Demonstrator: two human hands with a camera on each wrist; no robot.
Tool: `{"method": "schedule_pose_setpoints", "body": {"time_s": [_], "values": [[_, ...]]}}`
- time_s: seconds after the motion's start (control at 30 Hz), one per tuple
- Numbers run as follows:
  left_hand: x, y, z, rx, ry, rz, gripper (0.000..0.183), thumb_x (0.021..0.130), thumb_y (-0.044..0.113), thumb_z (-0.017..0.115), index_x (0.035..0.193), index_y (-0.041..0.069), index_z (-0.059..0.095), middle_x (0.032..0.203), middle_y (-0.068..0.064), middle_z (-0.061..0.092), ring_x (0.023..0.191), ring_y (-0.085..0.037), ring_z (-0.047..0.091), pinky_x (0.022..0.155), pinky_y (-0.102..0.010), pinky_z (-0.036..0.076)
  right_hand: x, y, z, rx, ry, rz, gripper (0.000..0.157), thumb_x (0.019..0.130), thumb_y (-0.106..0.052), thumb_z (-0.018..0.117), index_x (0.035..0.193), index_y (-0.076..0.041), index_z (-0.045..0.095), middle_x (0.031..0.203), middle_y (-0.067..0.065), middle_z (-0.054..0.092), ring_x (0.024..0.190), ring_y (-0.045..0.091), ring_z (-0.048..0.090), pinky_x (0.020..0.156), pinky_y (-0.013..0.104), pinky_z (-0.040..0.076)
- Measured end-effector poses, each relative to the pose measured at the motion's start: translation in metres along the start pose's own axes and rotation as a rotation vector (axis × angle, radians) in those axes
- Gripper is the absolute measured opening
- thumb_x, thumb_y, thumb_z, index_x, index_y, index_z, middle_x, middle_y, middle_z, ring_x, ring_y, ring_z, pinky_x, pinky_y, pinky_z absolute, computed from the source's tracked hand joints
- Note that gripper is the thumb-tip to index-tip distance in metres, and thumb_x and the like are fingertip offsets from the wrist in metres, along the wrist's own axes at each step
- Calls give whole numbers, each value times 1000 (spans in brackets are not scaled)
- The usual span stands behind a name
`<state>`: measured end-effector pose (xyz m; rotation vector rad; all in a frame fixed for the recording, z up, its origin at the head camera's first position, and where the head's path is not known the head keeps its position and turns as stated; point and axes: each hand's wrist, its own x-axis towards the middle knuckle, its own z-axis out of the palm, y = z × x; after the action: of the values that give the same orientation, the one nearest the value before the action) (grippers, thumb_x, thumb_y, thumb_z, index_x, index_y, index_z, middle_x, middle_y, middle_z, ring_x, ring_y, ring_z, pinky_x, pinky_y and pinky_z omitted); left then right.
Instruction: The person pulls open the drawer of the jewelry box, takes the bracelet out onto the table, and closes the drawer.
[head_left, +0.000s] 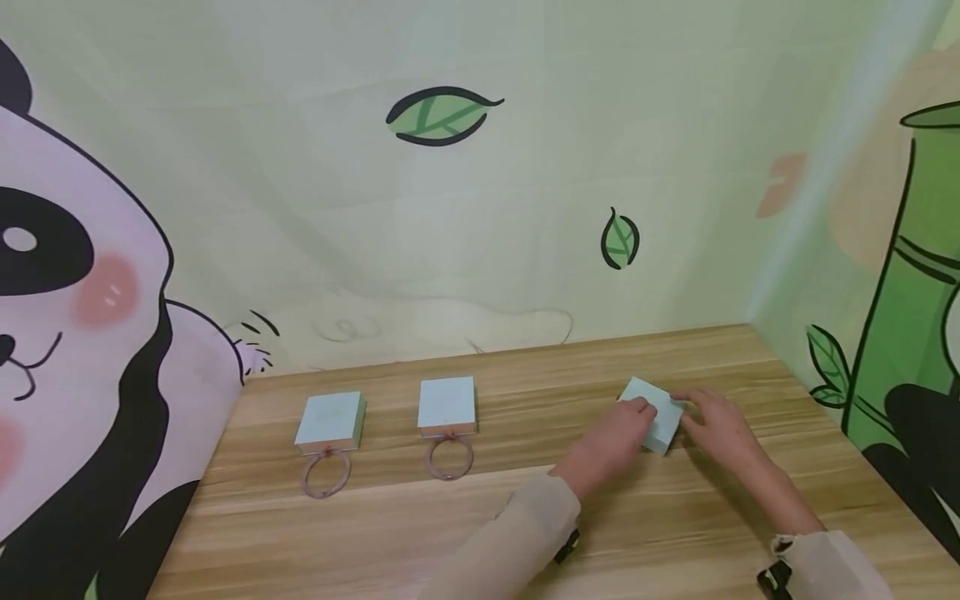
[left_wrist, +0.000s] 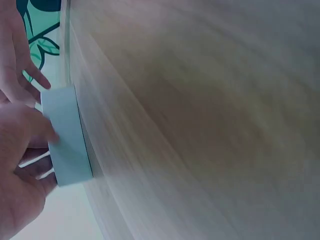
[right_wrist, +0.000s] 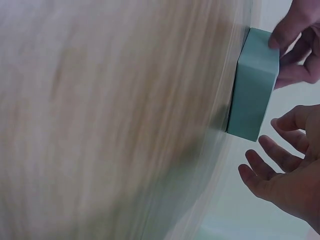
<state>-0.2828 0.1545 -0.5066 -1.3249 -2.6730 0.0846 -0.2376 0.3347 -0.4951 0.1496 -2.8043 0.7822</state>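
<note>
A light blue box [head_left: 645,390] lies turned at an angle on the right part of the wooden table. My left hand [head_left: 613,442] grips its left side, the thumb on the box [left_wrist: 70,150] in the left wrist view. Close by its right end is my right hand [head_left: 722,429]. Seen from the right wrist, that hand [right_wrist: 292,162] has loosely spread fingers, just apart from the box [right_wrist: 252,95]. My left hand [right_wrist: 300,50] covers part of the box, so its far side is hidden.
Two similar light blue boxes, one on the left [head_left: 330,419] and one nearer the middle [head_left: 447,402], stand on the table [head_left: 337,550]. Before each lies a pinkish ring, the left ring [head_left: 325,497] and the middle ring [head_left: 449,478]. A printed cloth wall [head_left: 525,192] rises behind.
</note>
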Motion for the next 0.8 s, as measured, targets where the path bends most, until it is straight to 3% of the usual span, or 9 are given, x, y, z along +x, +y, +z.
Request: {"method": "schedule_pose_setpoints", "body": {"time_s": [0.1, 0.2, 0.33, 0.43, 0.6, 0.7, 0.8], "values": [[1, 8, 3, 40, -19, -33, 47, 97, 47, 61, 134, 19, 54, 128, 5, 53, 120, -10, 52, 108, -23, 41, 0, 0, 1, 4, -3, -8, 31, 94, -1, 60, 123, 9, 65, 126, 36, 60, 83, 31, 55, 72, 45, 46], [3, 19, 6, 45, -43, -93, 63, 101, 65, 39, 144, 19, 47, 141, 0, 47, 135, -17, 42, 118, -33, 32, 0, 1, 2, 7, -3, -17, 31, 94, 0, 62, 123, 9, 64, 125, 36, 61, 83, 32, 56, 73, 46, 47], [6, 32, 3, 10, -102, -171, 84, 100, 71, 16, 161, 13, 28, 163, -12, 29, 153, -25, 22, 124, -37, 21, -1, 1, 0, 16, -5, -14, 32, 95, -1, 63, 125, 9, 63, 125, 36, 60, 84, 34, 58, 78, 51, 49], [11, 39, 0, 9, -167, -223, 87, 99, 69, 5, 164, 12, 17, 169, -9, 16, 157, -21, 10, 125, -33, 16, -2, 4, -2, 15, 6, -8, 32, 95, -1, 62, 126, 9, 63, 126, 37, 59, 84, 33, 57, 79, 52, 49], [14, 43, 4, 60, -236, -272, 79, 103, 63, 12, 164, 12, 17, 170, -7, 12, 157, -19, 8, 125, -31, 14, -1, 4, -4, 17, 30, -12, 33, 95, -1, 63, 126, 7, 64, 127, 35, 60, 104, 47, 62, 89, 61, 49], [14, 43, 7, 114, -228, -262, 72, 107, 56, 21, 163, 12, 20, 170, -7, 14, 156, -20, 10, 125, -32, 15, -1, 4, -4, 18, 38, -17, 32, 94, 0, 63, 125, 8, 64, 126, 35, 61, 119, 55, 55, 96, 66, 45], [14, 41, 8, 148, -220, -232, 64, 110, 46, 26, 163, 11, 21, 170, -7, 16, 156, -20, 12, 125, -31, 15, -1, 4, -4, 12, 40, -23, 31, 93, 1, 63, 124, 9, 64, 125, 36, 60, 120, 56, 54, 97, 66, 45]]}}
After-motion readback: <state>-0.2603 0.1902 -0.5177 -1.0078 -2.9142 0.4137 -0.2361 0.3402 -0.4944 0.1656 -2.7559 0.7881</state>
